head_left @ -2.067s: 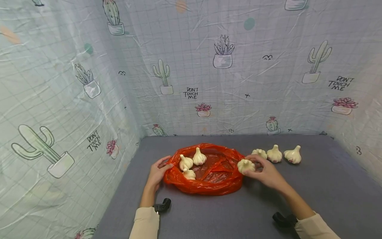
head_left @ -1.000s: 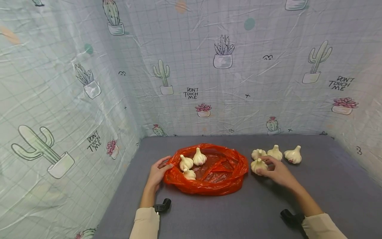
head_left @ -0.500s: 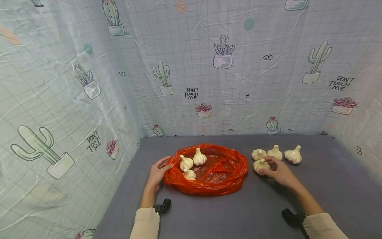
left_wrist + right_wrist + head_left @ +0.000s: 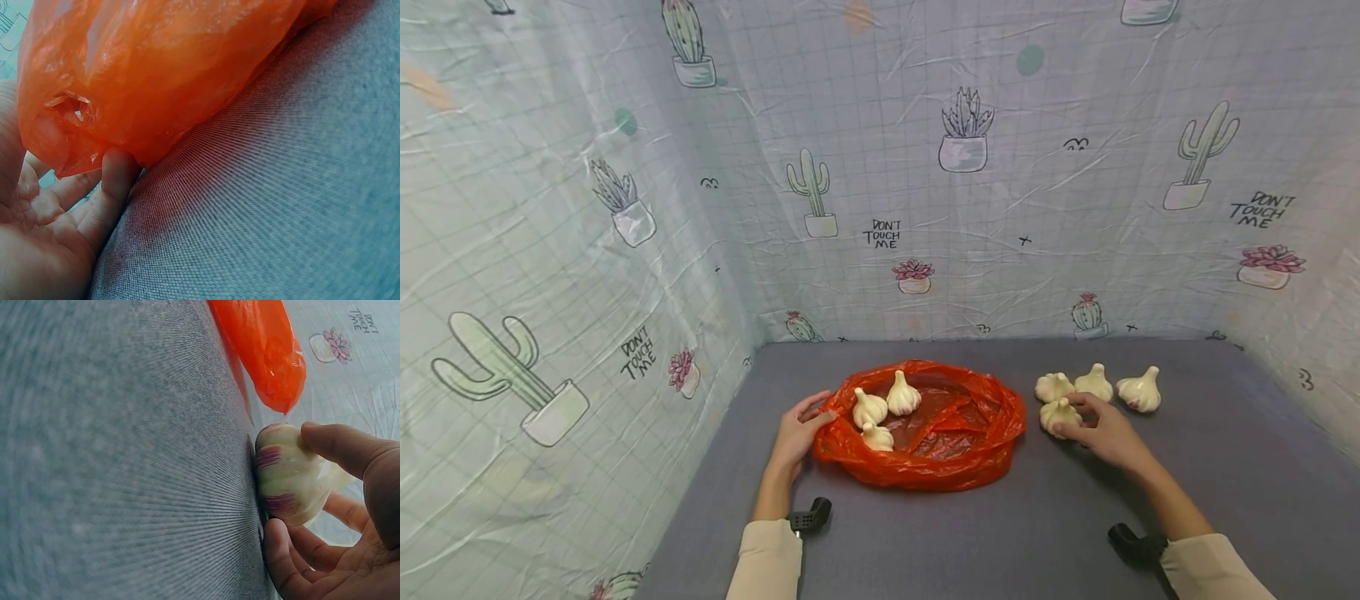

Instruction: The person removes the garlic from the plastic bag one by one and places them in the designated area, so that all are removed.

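A red plastic bag point(image 4: 917, 475) lies spread on the table with its mouth facing up. My left hand point(image 4: 793, 433) holds its left rim, thumb over the edge and fingers outside. Inside the bag's left part sit three garlic bulbs, one upright at the back point(image 4: 903, 395). To the right of the bag, my right hand point(image 4: 1108, 433) pinches another garlic bulb point(image 4: 290, 478) between thumb and fingers. That bulb is down at the tabletop, its purple-streaked base towards the cloth in the right wrist view. Its stem points up in the head view.
Three more garlic bulbs stand just behind my right hand: one near the held bulb point(image 4: 1054, 387), one in the middle point(image 4: 1093, 383) and one farther right point(image 4: 1140, 390). The grey table point(image 4: 925, 542) meets a cactus-print curtain point(image 4: 865, 283) at the back and sides.
My right hand has carried the garlic bulb rightwards, from the bag's right rim to the table in front of the other bulbs. The bag's right rim has spread outward. My left hand stays put.
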Available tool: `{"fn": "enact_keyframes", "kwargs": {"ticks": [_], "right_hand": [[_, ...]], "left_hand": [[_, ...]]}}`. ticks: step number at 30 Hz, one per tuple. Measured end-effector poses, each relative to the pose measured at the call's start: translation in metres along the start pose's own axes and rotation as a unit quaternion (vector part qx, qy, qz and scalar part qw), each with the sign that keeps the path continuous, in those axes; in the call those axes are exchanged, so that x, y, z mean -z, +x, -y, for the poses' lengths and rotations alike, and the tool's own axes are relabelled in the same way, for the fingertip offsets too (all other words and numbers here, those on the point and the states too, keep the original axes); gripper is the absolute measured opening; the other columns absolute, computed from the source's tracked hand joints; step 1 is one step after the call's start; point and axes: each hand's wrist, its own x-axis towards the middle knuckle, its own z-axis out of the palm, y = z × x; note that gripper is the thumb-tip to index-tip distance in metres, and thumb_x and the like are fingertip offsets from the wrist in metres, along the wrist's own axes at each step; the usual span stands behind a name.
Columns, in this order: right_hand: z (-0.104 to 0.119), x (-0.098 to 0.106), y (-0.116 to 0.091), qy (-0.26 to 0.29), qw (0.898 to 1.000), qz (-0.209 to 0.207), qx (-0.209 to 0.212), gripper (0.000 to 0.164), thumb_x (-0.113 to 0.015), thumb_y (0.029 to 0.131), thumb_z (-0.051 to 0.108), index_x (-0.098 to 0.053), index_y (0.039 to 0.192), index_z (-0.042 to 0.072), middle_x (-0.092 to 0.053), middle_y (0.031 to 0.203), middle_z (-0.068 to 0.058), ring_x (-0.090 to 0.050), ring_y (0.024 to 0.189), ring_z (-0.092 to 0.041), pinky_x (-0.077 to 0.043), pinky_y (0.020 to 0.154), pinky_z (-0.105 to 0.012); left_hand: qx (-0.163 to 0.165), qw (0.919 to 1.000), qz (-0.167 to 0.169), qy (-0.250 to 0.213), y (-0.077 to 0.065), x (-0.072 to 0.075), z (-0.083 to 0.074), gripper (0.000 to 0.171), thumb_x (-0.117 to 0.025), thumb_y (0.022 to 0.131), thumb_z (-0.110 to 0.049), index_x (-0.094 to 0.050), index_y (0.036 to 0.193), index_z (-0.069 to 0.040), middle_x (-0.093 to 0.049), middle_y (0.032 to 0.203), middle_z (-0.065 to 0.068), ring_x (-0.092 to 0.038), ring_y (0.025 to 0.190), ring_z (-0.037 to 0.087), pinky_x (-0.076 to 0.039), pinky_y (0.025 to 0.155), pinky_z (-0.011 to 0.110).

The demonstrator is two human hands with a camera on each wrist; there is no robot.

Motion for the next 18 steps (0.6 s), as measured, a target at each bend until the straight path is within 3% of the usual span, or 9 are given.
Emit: {"fn": "enact_keyframes", "kwargs": {"ticks": [6, 18], "right_hand": [[0.0027, 0.0003, -0.0016, -0.013, 1.0, 0.004, -0.006, 0.066, -0.076, 0.092, 0.03, -0.051, 0.14, -0.007, -0.061, 0.131, -0.033, -0.064, 0.11, -0.043, -0.053, 0.079, -0.035], [0.0011, 0.0023, -0.0011, -0.002, 1.0, 0.012, -0.007, 0.065, -0.076, 0.092, 0.028, -0.05, 0.141, -0.007, -0.062, 0.127, -0.032, -0.064, 0.109, -0.042, -0.052, 0.073, -0.032]], "left_hand": [[-0.004, 1.0, 0.002, -0.001, 0.0015, 0.0001, 0.0009, 0.048, -0.077, 0.09, -0.021, -0.066, 0.137, -0.018, -0.067, 0.13, 0.014, -0.065, 0.109, 0.019, -0.055, 0.089, 0.032], [-0.002, 1.0, 0.002, -0.006, 0.0007, 0.0001, -0.0001, 0.047, -0.077, 0.09, -0.021, -0.066, 0.136, -0.018, -0.068, 0.124, 0.012, -0.064, 0.103, 0.016, -0.054, 0.086, 0.028]]}}
